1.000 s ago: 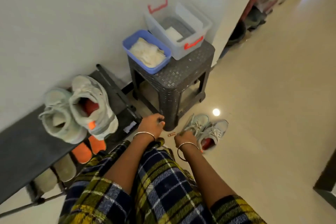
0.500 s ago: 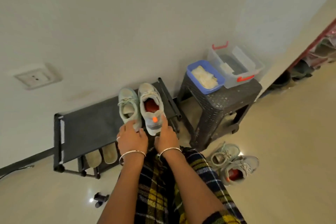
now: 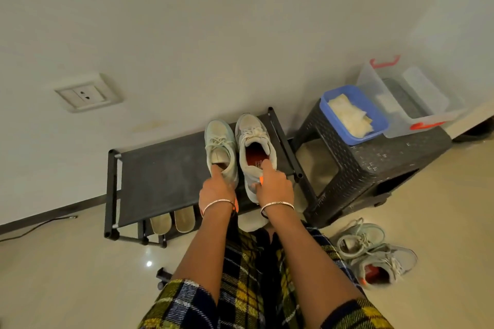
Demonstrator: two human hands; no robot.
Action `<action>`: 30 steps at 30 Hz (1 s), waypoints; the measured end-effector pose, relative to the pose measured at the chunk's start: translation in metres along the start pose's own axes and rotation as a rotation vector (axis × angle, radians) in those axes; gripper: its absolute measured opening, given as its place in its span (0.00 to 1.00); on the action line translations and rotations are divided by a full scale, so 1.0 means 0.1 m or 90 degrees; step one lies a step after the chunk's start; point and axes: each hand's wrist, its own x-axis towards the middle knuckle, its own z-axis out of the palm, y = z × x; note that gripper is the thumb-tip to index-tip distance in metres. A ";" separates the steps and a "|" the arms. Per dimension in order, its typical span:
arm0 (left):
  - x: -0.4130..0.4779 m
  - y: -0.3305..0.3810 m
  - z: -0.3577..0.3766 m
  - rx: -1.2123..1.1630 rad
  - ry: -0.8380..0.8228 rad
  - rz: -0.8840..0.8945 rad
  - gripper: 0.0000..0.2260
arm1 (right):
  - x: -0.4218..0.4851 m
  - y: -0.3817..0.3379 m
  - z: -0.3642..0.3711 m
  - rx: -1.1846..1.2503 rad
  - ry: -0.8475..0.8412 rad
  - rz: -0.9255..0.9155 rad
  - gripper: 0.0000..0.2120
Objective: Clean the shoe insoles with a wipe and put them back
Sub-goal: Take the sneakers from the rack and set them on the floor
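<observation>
A person in a yellow-and-navy plaid garment looks down at a low black shoe rack [image 3: 160, 173] standing against a pale wall. Two sneakers stand side by side at the right end of the rack's top shelf, toes toward the wall.

The left hand [image 3: 216, 188] holds the heel of the mint-green sneaker [image 3: 220, 141]. Its forefinger reaches inside the opening onto a pale insole [image 3: 219, 159], and its other fingers are curled at the heel.

The right hand [image 3: 274, 184] holds the heel of the grey sneaker [image 3: 254, 133] in the same way. Its forefinger lies on the red insole [image 3: 254, 157], and the rest of the hand is closed round the back of the shoe. Each wrist wears a thin bangle.

Just beyond the rack's right end stands a dark plastic stool [image 3: 361, 176]. On it sit a blue tub [image 3: 374, 131] holding white wipes [image 3: 350, 116] and a clear box [image 3: 433, 117] with red handles.

On the floor off the rack's right end, nearer the person, lies a second pair of sneakers [image 3: 374, 254].

On the rack's lower shelf lie two pale sole-shaped pieces [image 3: 172, 220]. Whether they are insoles or slippers cannot be told.

A wall socket [image 3: 87, 93] sits above the rack's left end.
</observation>
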 end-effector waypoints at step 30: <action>-2.26 1.38 0.24 0.041 0.051 0.649 0.08 | -2.33 2.25 -1.64 0.254 0.410 0.160 0.20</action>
